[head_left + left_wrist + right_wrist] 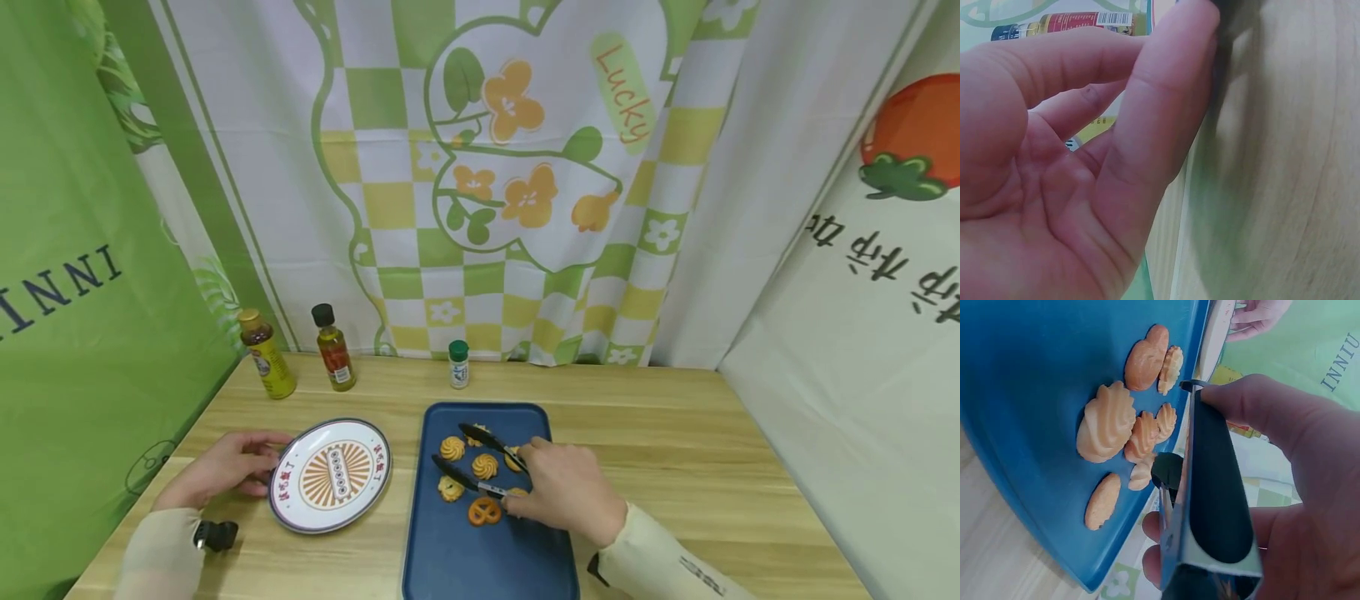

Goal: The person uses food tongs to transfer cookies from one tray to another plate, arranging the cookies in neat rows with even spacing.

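Note:
My left hand [228, 467] holds the left rim of a white plate [288, 483] with a dark edge and orange ray pattern. In the left wrist view the left hand's [1085, 144] fingers are bent, and their contact with the rim is mostly hidden. Over a blue tray [487, 562], my right hand [570, 492] grips tongs [472, 479] with black tips. The tongs are spread, their tips above several swirled cookies [485, 466]. Nearest me in that group lies a pretzel-shaped cookie [484, 511]. The right wrist view shows the right hand [1310, 462] around the tongs' black handle [1216, 481].
Toward the back left stand a yellow-labelled bottle [268, 357] and an oil bottle [334, 350] with a black cap. A small green-capped shaker [459, 365] stands behind the tray. Curtains [405, 250] border the wooden table [675, 467] at the back and sides.

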### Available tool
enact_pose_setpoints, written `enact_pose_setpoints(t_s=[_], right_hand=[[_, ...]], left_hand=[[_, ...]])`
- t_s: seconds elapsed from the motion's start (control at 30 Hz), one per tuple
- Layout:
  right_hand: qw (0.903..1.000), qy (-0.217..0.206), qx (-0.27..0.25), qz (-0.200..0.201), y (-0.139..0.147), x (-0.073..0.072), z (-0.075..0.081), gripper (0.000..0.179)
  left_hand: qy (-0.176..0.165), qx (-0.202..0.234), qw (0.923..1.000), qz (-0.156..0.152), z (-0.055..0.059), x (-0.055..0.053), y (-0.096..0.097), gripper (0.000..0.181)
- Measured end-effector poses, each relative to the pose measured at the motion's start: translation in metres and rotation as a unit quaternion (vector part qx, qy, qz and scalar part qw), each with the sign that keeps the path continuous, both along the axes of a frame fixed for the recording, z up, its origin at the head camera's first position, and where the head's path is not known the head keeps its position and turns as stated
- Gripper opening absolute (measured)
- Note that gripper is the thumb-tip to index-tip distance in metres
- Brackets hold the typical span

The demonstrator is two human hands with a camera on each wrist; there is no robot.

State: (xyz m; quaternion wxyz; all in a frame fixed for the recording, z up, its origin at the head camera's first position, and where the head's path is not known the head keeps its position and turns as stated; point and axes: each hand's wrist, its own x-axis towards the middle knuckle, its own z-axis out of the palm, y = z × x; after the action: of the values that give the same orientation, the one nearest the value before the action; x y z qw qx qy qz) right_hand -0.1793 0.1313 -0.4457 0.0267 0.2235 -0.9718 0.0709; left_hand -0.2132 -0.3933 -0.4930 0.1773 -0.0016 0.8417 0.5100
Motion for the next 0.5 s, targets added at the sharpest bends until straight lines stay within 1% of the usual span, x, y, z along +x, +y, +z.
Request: enact_pose_setpoints(t_s=[0.1,0.33,0.37,0.5], right_hand=[[1.0000,-0.002,-0.003,0.006,-0.0008,0.0003,0.0022,0.045],[0.9999,-0.007,-0.005,0.011,-0.0038,-0.0001,0.0055,0.039],[0.9999,-0.007,-0.007,0.012,-0.0041,-0.0001,0.0058,0.040],[0.9998,-0.010,-0.017,0.010,-0.0053,-0.0007,0.0060,0.055]], left_hand=[[0.000,-0.004,1.0000,-0.001,0.0004,-0.0004,0.0004,0.055],[0.001,0.002,1.0000,-0.005,0.0004,-0.0008,-0.0005,0.056],[0.002,0.003,1.0000,-0.008,0.0001,-0.0006,-0.0012,0.056],[0.000,0.016,0.9997,-0.016,-0.0024,0.0002,-0.0044,0.057]])
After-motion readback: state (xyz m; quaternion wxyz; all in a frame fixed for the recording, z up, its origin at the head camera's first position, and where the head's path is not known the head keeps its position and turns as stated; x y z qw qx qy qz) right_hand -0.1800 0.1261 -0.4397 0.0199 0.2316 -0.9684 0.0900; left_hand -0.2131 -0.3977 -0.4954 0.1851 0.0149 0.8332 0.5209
